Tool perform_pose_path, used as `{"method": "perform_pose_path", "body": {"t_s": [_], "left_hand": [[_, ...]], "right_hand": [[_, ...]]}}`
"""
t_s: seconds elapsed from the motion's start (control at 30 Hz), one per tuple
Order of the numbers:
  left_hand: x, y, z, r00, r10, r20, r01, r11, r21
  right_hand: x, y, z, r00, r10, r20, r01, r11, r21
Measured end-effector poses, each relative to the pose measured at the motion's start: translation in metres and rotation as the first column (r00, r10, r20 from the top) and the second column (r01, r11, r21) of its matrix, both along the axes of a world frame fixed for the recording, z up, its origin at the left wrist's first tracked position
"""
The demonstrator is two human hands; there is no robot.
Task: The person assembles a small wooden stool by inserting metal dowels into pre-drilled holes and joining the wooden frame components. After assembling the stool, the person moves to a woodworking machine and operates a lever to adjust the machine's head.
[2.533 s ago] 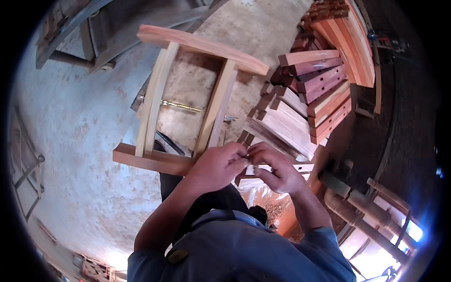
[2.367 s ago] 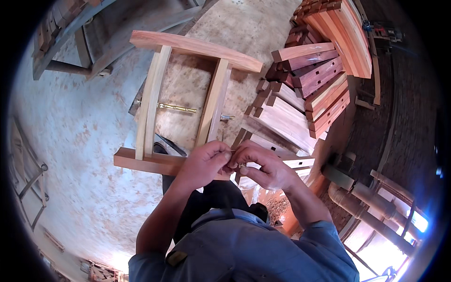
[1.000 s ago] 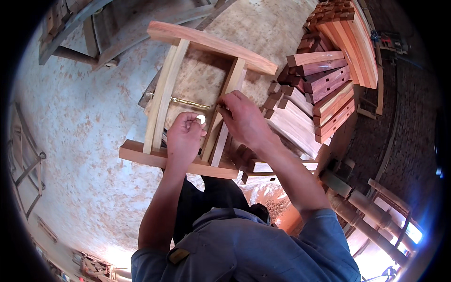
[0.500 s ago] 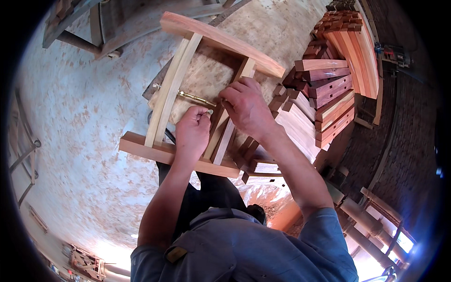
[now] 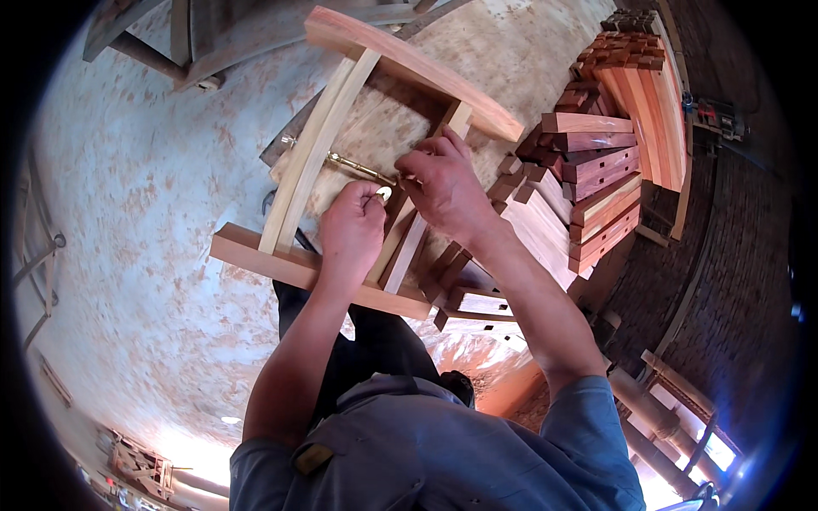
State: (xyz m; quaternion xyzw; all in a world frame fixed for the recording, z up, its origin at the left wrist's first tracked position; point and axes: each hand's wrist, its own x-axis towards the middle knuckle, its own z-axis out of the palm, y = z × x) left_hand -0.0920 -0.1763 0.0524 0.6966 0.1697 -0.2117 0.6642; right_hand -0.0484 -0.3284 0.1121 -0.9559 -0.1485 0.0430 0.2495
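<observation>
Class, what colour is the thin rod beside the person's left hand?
Brass-yellow; the rod shows best in the head view.

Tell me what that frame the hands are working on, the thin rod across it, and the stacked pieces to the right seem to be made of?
The frame looks like pale, unfinished wood: visible grain, matte surface. The thin rod looks like brass-coloured metal, shiny and yellowish. The stacked pieces seem bare reddish wood with sawn ends, no varnish that I can see.
</observation>
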Motion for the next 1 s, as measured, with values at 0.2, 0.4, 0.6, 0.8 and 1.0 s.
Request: {"method": "perform_pose_path", "body": {"t_s": [0.2,0.4,0.6,0.8,1.0], "left_hand": [[0.001,-0.006,0.007,0.993,0.094,-0.069,-0.104,0.983,-0.154],[0.004,-0.007,0.023,0.987,0.143,-0.072,-0.156,0.962,-0.223],[-0.002,-0.001,0.001,0.994,0.006,0.109,-0.017,0.995,0.101],[-0.001,-0.017,0.009,0.972,-0.149,0.184,0.068,0.92,0.385],[-0.002,-0.024,0.006,0.972,-0.095,0.213,0.016,0.938,0.346]], "right_hand": [[-0.004,0.0,0.013,0.994,0.091,-0.06,-0.092,0.996,0.002],[-0.011,-0.001,0.008,0.998,0.066,0.009,-0.067,0.997,0.042],[0.003,-0.011,0.017,0.999,-0.031,-0.025,0.031,1.0,-0.003],[0.007,-0.014,0.019,0.998,-0.017,-0.057,0.022,0.996,0.09],[-0.004,-0.014,0.04,0.98,-0.145,-0.133,0.171,0.963,0.21]]}}
